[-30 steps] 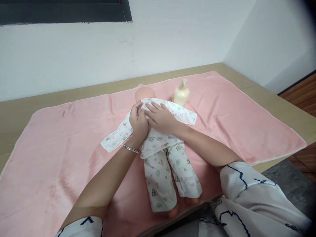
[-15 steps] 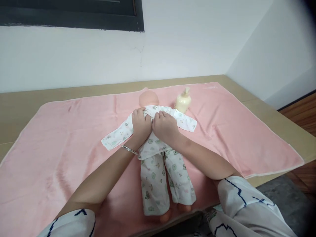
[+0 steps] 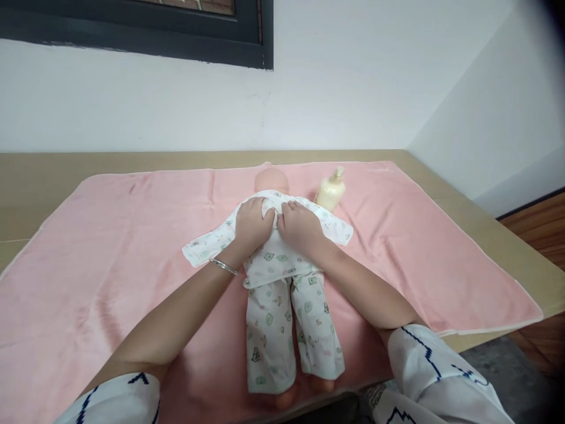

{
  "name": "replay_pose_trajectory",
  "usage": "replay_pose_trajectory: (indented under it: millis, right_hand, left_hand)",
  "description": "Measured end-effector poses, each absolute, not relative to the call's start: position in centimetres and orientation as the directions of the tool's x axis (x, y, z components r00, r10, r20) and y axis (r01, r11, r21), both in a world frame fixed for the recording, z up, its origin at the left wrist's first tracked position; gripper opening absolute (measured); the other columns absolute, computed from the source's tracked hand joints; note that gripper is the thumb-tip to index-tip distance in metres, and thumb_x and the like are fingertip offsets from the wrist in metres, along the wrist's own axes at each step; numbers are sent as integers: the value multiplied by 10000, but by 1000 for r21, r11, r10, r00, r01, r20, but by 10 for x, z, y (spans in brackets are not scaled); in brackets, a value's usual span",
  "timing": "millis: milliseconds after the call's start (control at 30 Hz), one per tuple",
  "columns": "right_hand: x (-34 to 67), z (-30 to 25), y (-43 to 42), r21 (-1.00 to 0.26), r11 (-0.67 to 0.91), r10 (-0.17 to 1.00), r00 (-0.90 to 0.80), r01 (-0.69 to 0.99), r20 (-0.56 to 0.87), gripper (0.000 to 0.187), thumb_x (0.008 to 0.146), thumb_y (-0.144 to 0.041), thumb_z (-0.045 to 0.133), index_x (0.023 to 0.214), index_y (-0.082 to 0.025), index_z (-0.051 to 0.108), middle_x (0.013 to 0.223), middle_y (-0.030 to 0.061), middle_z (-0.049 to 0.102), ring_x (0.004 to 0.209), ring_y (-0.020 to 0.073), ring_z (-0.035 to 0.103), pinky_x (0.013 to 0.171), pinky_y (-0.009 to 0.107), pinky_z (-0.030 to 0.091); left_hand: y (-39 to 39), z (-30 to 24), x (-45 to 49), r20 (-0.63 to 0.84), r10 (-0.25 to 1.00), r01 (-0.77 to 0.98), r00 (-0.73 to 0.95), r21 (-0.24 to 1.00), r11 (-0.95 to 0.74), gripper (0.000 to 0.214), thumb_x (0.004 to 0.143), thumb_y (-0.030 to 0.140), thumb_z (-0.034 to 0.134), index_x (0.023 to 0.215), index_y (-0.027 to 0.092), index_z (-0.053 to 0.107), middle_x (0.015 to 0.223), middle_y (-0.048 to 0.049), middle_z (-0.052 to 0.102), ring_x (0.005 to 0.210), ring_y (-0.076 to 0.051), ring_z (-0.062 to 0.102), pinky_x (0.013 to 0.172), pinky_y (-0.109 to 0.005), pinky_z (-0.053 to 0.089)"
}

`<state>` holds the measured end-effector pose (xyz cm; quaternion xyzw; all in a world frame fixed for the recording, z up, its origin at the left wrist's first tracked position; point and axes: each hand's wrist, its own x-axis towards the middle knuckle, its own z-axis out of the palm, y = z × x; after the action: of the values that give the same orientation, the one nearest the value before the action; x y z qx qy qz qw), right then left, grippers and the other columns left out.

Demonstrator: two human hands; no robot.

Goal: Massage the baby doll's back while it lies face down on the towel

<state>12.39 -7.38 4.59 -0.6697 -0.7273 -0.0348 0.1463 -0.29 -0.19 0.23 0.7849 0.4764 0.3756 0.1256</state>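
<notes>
A baby doll point(image 3: 270, 178) lies on its back on a pink towel point(image 3: 110, 253), head away from me, dressed in a white printed top point(image 3: 278, 262) and matching trousers point(image 3: 286, 330). My left hand point(image 3: 251, 224) and my right hand point(image 3: 301, 227) sit side by side on the doll's chest. The fingers of both curl into the fabric of the top near its neckline. A silver bangle circles my left wrist. The doll's bare feet show below the trouser legs at the towel's near edge.
A cream pump bottle point(image 3: 330, 189) stands on the towel just right of the doll's head. The towel covers a wooden table point(image 3: 463, 188) set against a white wall. A dark window frame point(image 3: 132, 35) is above. Floor shows at the right.
My right hand went from lying flat on the top to curled and gripping it beside my left hand. The view has tilted upward, showing more wall and window.
</notes>
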Motion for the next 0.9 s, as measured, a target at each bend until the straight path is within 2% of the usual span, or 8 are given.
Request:
replay_pose_trajectory:
  millis: [100,167,300,400,600,733,800,900]
  right_hand:
    - [125,53,-76,-136,108,970,-75,985,232,406,1016,-258,306,1118,-84,659,1099,191,719,1089,308,654,1021,406,472]
    - [134,52,-68,-197,115,974,-72,974,215,430,1033,-309,293,1169,-103,646,1192,179,705,1153,304,636,1035,414,468]
    - [156,40,-45,-325,148,982,-100,934,161,558,1033,-385,322,1442,-35,470,1553,197,457,1478,310,384,1226,446,284]
    - [161,34,-38,-330,138,987,-101,934,125,610,1031,-371,295,1517,-9,364,1612,202,356,1529,317,289,1258,469,214]
    - [134,41,-65,-205,76,982,-37,976,186,545,1014,-273,290,1459,-2,450,1506,235,501,1435,367,428,1214,518,281]
    - [113,45,-89,-111,128,970,-101,986,220,563,996,-239,330,1474,49,409,1518,279,464,1426,399,433,1218,527,268]
    - [116,46,-87,-125,183,965,-154,975,211,543,995,-214,313,1455,44,438,1513,265,478,1427,378,439,1220,505,279]
    - [137,45,-65,-235,238,965,-201,943,170,530,1010,-217,257,1439,18,462,1525,227,482,1461,315,409,1221,450,304]
  left_hand:
    - [-8,3,-3,506,810,665,297,499,-555,361,897,277,423,1138,114,638,1152,-217,681,1157,-381,604,1060,-566,419]
    - [-18,2,-1,550,771,653,321,461,-601,368,932,265,376,1142,111,636,1179,-230,675,1181,-382,597,1063,-577,418]
    - [-33,0,2,617,723,587,311,474,-657,297,935,258,436,1118,160,649,1204,-185,674,1232,-343,585,1117,-539,396]
    - [-29,1,2,588,748,572,307,514,-639,304,908,262,467,1133,153,640,1229,-198,655,1252,-363,568,1125,-563,379]
    - [1,-1,-6,417,851,666,319,540,-514,466,839,401,524,1191,106,607,1244,-242,648,1234,-418,556,1106,-617,377]
    - [5,-8,-8,440,859,620,261,606,-499,516,826,414,545,1231,98,595,1343,-249,609,1329,-425,499,1170,-626,299]
    - [-4,-8,-6,483,840,578,246,622,-528,499,853,406,531,1240,99,601,1361,-245,607,1363,-422,479,1190,-626,267]
    - [-25,-4,-1,530,793,572,301,565,-595,473,916,374,468,1253,72,606,1362,-259,608,1384,-412,477,1190,-607,289]
